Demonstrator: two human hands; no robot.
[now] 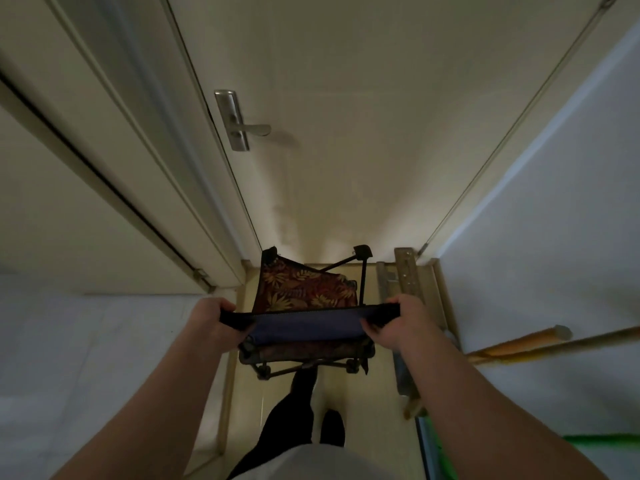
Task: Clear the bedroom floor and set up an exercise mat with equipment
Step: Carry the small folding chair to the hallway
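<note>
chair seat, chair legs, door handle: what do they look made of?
Chair seat: looks like woven fabric, matte, leaf print on top with a plain blue back edge; it sags and folds.
Chair legs: thin dark rods, probably metal tube with black end caps; too dim to be sure.
Door handle: brushed metal, satin silver sheen, likely steel or aluminium.
Left hand and right hand grip the seat's back edge.

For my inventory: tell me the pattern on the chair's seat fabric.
Head view: folding chair seat shows yellow-orange leaves on dark red.
</note>
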